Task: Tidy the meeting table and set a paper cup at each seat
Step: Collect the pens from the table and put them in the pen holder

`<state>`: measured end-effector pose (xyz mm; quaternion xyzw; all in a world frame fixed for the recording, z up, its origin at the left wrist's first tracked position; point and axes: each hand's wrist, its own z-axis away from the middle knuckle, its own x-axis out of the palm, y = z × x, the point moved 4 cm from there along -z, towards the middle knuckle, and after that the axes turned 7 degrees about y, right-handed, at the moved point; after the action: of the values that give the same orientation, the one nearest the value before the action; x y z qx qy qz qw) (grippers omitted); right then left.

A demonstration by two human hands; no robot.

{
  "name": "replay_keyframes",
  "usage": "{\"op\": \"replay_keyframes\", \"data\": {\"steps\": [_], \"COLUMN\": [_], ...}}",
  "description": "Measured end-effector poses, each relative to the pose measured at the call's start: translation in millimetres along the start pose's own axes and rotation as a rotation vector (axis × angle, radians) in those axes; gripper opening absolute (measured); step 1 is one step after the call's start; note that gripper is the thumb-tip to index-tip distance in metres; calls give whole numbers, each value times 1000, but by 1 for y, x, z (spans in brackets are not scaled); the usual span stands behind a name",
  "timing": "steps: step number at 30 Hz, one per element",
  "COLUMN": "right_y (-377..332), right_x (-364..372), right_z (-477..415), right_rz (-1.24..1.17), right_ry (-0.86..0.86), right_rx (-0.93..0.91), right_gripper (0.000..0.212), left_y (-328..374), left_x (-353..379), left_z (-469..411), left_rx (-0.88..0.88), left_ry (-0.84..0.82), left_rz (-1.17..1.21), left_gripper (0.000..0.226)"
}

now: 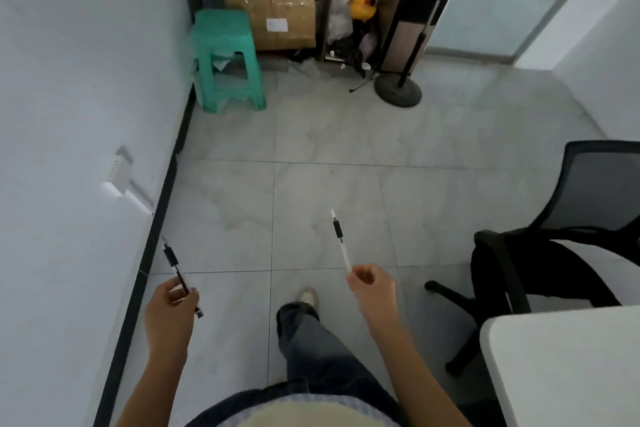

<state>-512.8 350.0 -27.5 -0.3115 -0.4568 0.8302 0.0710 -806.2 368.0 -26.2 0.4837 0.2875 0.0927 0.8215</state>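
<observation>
A: The hands?
B: The left hand curls its fingers round a slim black plastic pen; the right hand pinches the end of a white pen with a black grip — both above grey floor tiles.
A: The table?
B: The white tabletop corner is at lower right, a black mesh office chair beside it; farther off, a green plastic stool.

Two pens: one black pen in the left hand, one white pen in the right hand. Well ahead of the hands stand one stool, one box, one duck and one stand base. To the right of the right hand are one chair and one table.
</observation>
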Motion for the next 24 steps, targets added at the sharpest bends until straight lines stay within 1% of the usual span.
{"op": "replay_keyframes", "data": {"steps": [4, 8, 12, 15, 19, 21, 24], "right_y": [-39, -106, -174, -199, -214, -231, -277], "right_x": [37, 69, 103, 136, 181, 203, 238], "right_z": [-62, -141, -204, -233, -265, -289, -332], "right_rz": [9, -35, -73, -13, 61, 101, 103], "right_ry": [-32, -27, -66, -116, -207, -221, -209], "right_rx": [-26, -83, -140, -136, -122, -126, -173], "right_gripper": [13, 13, 10, 9, 7, 5, 3], "left_y": [42, 103, 170, 188, 194, 204, 230], "left_x": [39, 82, 110, 130, 155, 165, 181], "left_z": [-50, -105, -158, -192, -234, -264, -326], "left_rx": [44, 92, 138, 97, 29, -8, -13], "left_ry": [-14, 0, 53, 65, 85, 120, 158], "left_rz": [17, 28, 79, 87, 85, 104, 149], "left_gripper": [29, 28, 31, 33, 28, 29, 32]}}
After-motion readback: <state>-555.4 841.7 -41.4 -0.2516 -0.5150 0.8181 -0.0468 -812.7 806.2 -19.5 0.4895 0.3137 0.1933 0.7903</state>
